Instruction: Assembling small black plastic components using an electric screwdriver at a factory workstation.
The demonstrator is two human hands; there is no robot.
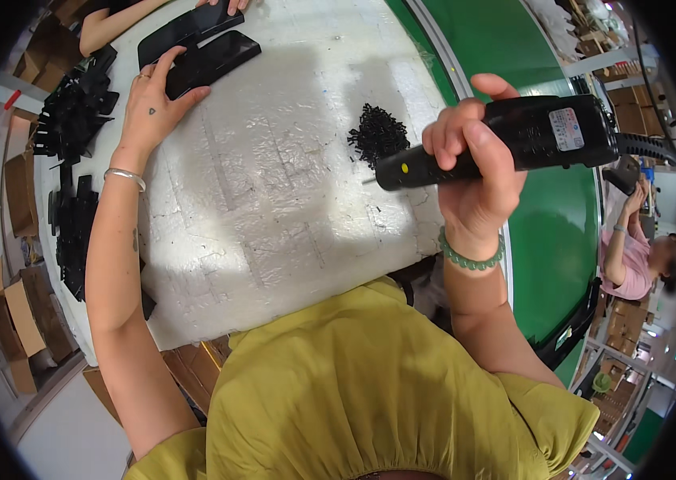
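The right hand, fingers clamped around a raised black electric screwdriver, hid part of its body above the white worktop near tiny black pieces. Farther out, the left hand rested on a black casing, thumb and forefinger apart. Beyond, a co-worker's hand was cut off beside a second casing.

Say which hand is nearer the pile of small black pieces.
Right: the right hand, holding a black tool, is just right of the pile; the left hand is far left, on a black part.
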